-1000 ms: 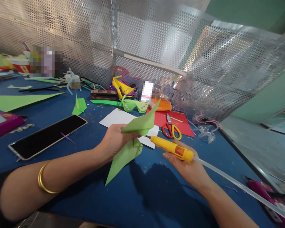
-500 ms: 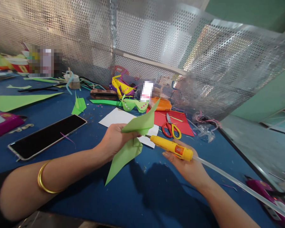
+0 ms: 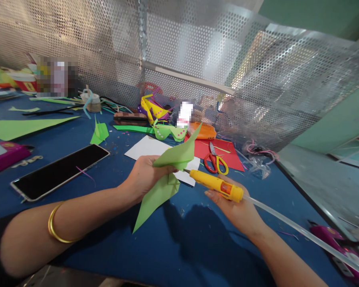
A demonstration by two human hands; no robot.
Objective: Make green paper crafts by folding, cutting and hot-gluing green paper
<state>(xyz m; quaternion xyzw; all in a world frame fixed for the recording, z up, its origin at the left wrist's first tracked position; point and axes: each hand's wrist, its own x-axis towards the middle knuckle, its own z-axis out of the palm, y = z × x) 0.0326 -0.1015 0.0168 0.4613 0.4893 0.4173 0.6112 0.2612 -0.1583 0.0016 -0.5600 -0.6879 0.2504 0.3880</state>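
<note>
My left hand [image 3: 146,175] is closed on a folded light green paper piece [image 3: 179,154], whose one part points up to the right and whose other part hangs down to the left. In my right hand [image 3: 233,205] is a yellow glue gun [image 3: 211,181] with a long clear glue stick [image 3: 302,227] coming out of its back end. The gun's metal tip is at the paper's edge, beside my left fingertips; whether it touches is too small to tell.
White paper [image 3: 148,146] lies behind my left hand. Scissors [image 3: 217,161] rest on red paper [image 3: 235,155]. A black phone [image 3: 61,171] is at the left. Green paper glasses [image 3: 169,132] and an orange case [image 3: 203,130] stand near the perforated screen [image 3: 191,48].
</note>
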